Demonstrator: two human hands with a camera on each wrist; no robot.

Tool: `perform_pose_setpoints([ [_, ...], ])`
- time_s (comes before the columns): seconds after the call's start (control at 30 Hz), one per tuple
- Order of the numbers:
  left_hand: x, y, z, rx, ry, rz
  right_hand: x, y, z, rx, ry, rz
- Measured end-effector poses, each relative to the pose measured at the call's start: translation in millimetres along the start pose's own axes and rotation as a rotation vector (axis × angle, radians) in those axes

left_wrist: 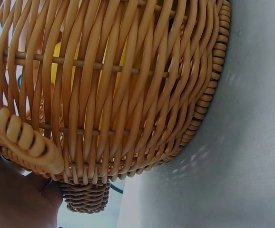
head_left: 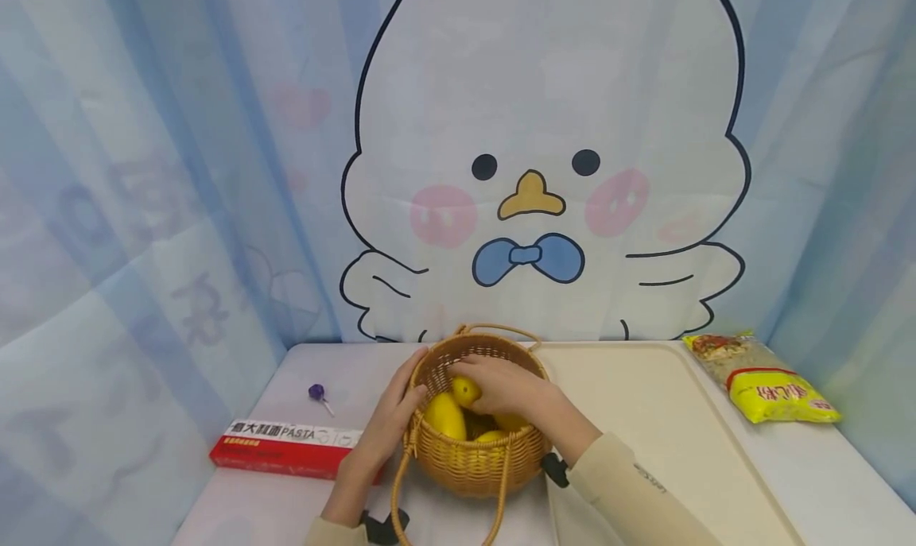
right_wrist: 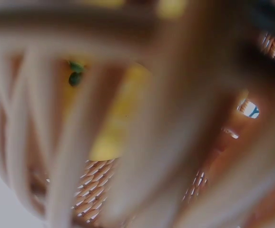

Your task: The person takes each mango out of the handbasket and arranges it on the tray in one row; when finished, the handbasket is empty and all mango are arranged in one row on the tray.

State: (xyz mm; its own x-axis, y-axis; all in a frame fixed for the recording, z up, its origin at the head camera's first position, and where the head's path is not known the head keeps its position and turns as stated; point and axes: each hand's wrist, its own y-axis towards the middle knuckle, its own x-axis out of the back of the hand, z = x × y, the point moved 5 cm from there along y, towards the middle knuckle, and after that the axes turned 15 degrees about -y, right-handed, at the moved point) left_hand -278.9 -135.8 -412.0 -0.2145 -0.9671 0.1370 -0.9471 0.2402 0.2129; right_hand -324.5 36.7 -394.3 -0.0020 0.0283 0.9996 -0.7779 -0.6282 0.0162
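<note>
A round woven wicker basket [head_left: 475, 470] with rope-like handles stands on the table, several yellow fruits in it. My left hand [head_left: 392, 411] holds its left rim, thumb over the edge and fingers along the outside; in the left wrist view that hand [left_wrist: 21, 202] shows below the weave [left_wrist: 123, 90]. Inside the basket, my right hand [head_left: 501, 383] curls its fingers round a small yellow fruit [head_left: 465, 389]. A larger yellow fruit [head_left: 445, 416] lies beside it. Through blurred wicker, the right wrist view shows a yellow surface [right_wrist: 123, 114] and a small green piece [right_wrist: 74, 76].
Left of the basket lie a red and white pasta box [head_left: 282, 453] and a purple lollipop [head_left: 316, 392]. A cream tray [head_left: 637, 419] lies to the right, with a yellow food packet [head_left: 769, 383] beyond its edge. A cartoon-printed curtain [head_left: 529, 117] hangs behind.
</note>
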Motion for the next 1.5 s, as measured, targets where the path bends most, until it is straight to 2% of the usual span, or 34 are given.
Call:
perform_pose_setpoints([
  [0.33,-1.7,1.5,1.9,0.009,0.006,0.000,2.7,1.5,-4.6,-0.028,-0.019,0.000],
  [0.57,0.9,13.4,33.8,-0.018,-0.015,-0.026,7.2,-2.5,-6.5,-0.025,-0.016,-0.038],
  [0.67,1.1,14.7,38.9,-0.039,-0.013,-0.033,9.0,-5.3,-7.4,-0.035,0.004,-0.050],
  [0.9,0.1,13.9,37.6,-0.054,-0.008,-0.028,15.7,-13.7,-7.2,-0.035,0.044,-0.110],
  [1.17,0.3,12.0,36.5,-0.051,-0.014,-0.041,28.7,-26.8,-8.0,-0.014,0.049,-0.251],
  [1.37,1.3,11.4,37.3,-0.063,-0.012,-0.049,36.6,-38.8,-12.1,-0.031,0.135,-0.298],
  [1.5,2.4,10.1,37.5,-0.044,-0.031,-0.061,43.1,-45.6,-13.4,-0.020,0.141,-0.353],
])
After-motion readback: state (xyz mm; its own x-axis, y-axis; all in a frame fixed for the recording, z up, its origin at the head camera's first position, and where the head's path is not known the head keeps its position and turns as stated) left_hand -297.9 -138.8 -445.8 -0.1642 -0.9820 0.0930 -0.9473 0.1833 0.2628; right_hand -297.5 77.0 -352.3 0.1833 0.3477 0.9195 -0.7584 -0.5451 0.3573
